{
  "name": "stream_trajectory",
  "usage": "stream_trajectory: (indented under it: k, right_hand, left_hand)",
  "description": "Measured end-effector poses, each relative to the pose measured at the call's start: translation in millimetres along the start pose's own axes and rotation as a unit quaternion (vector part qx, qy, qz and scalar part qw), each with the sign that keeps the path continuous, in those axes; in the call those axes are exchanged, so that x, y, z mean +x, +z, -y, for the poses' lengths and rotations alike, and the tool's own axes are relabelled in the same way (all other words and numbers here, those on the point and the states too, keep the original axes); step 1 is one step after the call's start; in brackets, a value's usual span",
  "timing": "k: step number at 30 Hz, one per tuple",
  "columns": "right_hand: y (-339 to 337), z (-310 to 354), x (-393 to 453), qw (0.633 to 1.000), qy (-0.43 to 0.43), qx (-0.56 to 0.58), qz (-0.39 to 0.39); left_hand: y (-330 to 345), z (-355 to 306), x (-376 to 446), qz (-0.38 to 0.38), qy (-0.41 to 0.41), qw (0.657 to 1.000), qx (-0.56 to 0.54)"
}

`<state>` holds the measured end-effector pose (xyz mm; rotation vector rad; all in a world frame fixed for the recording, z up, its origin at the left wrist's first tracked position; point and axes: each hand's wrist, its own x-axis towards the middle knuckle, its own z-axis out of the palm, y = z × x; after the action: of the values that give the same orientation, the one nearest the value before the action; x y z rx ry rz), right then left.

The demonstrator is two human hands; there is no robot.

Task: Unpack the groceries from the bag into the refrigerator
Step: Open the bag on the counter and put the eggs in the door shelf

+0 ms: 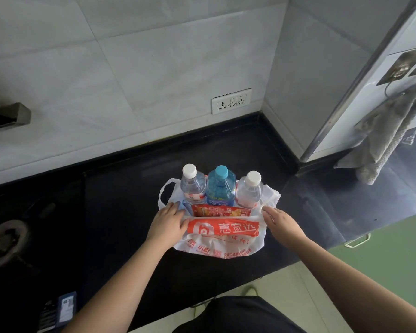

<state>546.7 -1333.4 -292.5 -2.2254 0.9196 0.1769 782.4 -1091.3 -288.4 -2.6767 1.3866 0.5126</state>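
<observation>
Both hands rest flat and open on the bag's (220,239) front rim — left hand (169,222), right hand (277,223) — gripping nothing. Just beyond the fingers, three upright bottles (220,188) stand, the snack packet (220,211) nearest, lying crosswise.

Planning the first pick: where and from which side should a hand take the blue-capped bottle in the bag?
Probably at the neck, just under the cap, coming from above. The blue-capped bottle stands upright in the bag, flanked closely by two white-capped bottles, with a snack packet in front, so its sides are crowded. The right hand looks better placed than the left hand.
</observation>
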Motion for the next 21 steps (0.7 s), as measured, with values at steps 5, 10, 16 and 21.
stream_trajectory:
  k: [5, 10, 16, 21]
  right_hand:
    - [16.6, -19.0, -15.7, 0.988, -0.045, -0.136, -0.052]
    - [33.4, -23.4, -31.7, 0.926, -0.235, -0.242, -0.172]
    - [48.3, 3.7, -38.2, 0.901, -0.349, -0.221, -0.134]
    - [50.6, 2.4, -42.0, 0.964, -0.193, -0.096, -0.157]
  left_hand:
    - [17.2, 0.8, -26.4, -0.032, 0.005, 0.999, 0.032]
    - [28.8, -4.8, -51.2, -0.094, 0.051, 0.993, 0.052]
    - [34.4, -10.6, -64.9, -0.153, 0.163, 0.974, 0.031]
    - [36.3, -10.8, -66.3, -0.18, 0.19, 0.965, -0.024]
